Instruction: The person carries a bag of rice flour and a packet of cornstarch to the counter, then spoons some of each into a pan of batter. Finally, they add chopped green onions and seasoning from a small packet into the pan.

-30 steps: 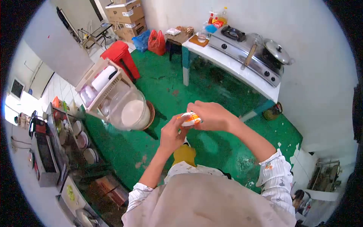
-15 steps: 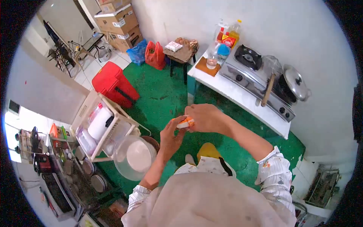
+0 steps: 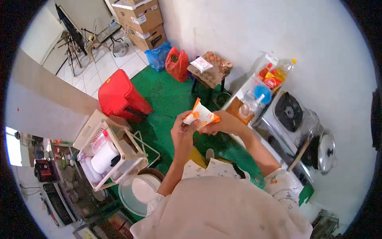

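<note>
Between my two hands is a small white and orange packet (image 3: 202,115), its printed face tilted up toward me. My left hand (image 3: 184,128) is closed on the packet's left side, with the thumb on the near edge. The fingers of my right hand (image 3: 223,123) are closed on its right corner. One orange corner points up and away from me. Whether the packet is torn anywhere I cannot make out. Both hands are held in the air in front of my body, above the green floor (image 3: 159,93).
A gas stove (image 3: 280,123) with a lidded pot (image 3: 327,153) stands on the right counter, beside bottles and a blue-lidded container (image 3: 262,94). Ahead is a stool with eggs (image 3: 215,59) and a white packet (image 3: 201,63). A red bin (image 3: 123,93), a cream rack (image 3: 115,159) and a clear tub (image 3: 131,195) are left.
The packet has turned, so more of its printed face shows. My hands sit slightly wider around it. The whole view has shifted, with the counter now nearer my right arm.
</note>
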Action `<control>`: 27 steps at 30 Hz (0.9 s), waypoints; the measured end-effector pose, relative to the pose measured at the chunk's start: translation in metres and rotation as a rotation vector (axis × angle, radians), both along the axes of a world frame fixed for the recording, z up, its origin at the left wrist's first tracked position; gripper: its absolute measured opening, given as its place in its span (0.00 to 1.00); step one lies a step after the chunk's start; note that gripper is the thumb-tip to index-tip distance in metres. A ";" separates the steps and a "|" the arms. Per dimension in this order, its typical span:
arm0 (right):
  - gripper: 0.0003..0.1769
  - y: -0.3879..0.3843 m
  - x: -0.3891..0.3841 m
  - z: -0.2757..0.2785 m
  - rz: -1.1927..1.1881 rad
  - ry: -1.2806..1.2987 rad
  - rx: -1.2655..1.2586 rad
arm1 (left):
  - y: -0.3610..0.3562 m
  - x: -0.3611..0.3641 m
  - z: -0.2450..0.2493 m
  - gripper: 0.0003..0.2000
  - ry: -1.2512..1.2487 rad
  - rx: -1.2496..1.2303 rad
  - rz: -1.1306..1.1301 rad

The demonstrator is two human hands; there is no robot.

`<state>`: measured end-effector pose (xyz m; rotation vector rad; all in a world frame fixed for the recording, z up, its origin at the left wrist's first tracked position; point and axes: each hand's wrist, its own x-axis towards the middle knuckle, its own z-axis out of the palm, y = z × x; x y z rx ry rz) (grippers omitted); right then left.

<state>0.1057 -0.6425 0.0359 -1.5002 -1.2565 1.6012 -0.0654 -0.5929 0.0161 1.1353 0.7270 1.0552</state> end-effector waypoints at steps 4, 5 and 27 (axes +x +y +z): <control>0.13 0.059 0.024 -0.036 -0.250 -0.114 0.079 | 0.074 0.029 -0.009 0.16 0.074 -0.134 -0.050; 0.12 0.072 0.025 -0.051 -0.354 0.070 0.122 | 0.092 0.036 -0.015 0.16 0.113 -0.125 -0.063; 0.19 0.287 0.121 -0.225 -1.394 0.336 0.148 | 0.412 0.208 -0.167 0.33 0.611 0.252 -1.001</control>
